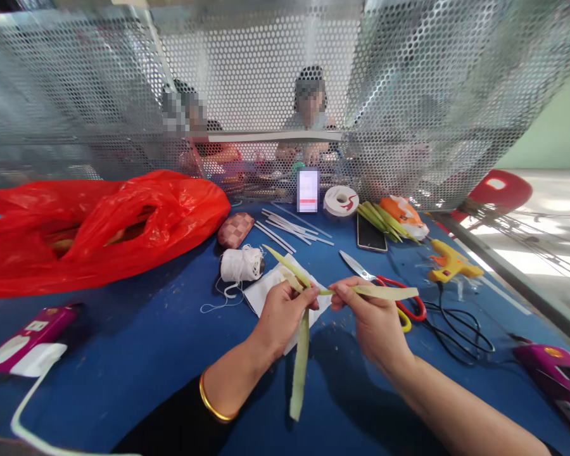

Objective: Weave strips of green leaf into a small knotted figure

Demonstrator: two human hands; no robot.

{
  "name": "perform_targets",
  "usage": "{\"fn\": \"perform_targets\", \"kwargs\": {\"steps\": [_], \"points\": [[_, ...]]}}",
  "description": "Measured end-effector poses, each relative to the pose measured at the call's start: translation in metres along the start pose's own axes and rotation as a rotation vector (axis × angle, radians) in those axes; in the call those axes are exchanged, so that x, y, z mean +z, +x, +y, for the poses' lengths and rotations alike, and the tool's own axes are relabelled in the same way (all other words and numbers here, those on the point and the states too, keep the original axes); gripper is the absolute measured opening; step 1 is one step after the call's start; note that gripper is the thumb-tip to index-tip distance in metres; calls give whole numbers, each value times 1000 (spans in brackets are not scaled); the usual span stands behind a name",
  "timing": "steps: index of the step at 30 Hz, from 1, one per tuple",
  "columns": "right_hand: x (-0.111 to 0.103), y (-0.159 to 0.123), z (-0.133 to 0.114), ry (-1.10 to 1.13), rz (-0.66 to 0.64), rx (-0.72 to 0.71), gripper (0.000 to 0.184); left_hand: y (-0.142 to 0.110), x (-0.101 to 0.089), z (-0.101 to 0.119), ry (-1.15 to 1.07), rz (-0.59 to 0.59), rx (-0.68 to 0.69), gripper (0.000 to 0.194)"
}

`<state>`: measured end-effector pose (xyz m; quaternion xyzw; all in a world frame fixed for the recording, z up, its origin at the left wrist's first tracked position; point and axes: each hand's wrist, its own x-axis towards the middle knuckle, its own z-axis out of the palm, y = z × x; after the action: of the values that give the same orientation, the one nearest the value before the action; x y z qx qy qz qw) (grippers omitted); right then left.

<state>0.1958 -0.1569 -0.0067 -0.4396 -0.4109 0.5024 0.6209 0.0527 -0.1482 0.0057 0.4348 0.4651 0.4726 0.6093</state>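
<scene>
Pale green leaf strips (301,367) cross one another between my two hands above the blue table. My left hand (285,311) pinches them where they meet; one end points up and away, another hangs down toward me. With its fingertips, my right hand (370,316) grips a strip (387,292) whose free end sticks out to the right. Under the hands lies a white paper napkin (266,292), partly covered. Scissors (361,266) with red and yellow handles rest just beyond my right hand, partly hidden by it. A spool of white thread (241,264) lies left of the napkin.
A red plastic bag (180,215) fills the far left. White sticks (294,227), a ribbon roll (341,201), a lit phone (308,190), a dark phone (371,233) and more leaf strips (384,221) lie at the back. A yellow glue gun (451,263) trails its cord right. Behind perforated metal, people sit.
</scene>
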Motion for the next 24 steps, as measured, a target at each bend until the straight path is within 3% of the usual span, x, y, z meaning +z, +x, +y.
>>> {"fn": "perform_targets", "kwargs": {"steps": [9, 11, 13, 15, 17, 19, 21, 24], "points": [[-8, 13, -7, -95, -67, 27, 23, 2, -4, 1, -97, -71, -48, 26], [-16, 23, -13, -106, 49, -26, 26, 1, -5, 4, -140, -105, -71, 30], [-25, 34, -22, -136, 256, -134, 30, -1, -6, 7, -152, -143, -104, 33], [-33, 41, -29, -304, 300, -200, 31, -3, -6, 9, -126, -193, -139, 36], [-36, 43, -31, -529, 105, -150, 31, -5, -5, 10, -82, -235, -164, 37], [-34, 39, -29, -610, -178, -28, 35, -7, -3, 9, -41, -260, -194, 35], [-27, 32, -25, -487, -367, 94, 37, -7, -1, 6, 7, -272, -210, 33], [-16, 21, -18, -182, -414, 257, 29, -8, 2, 0, 149, -289, -143, 34]]}}
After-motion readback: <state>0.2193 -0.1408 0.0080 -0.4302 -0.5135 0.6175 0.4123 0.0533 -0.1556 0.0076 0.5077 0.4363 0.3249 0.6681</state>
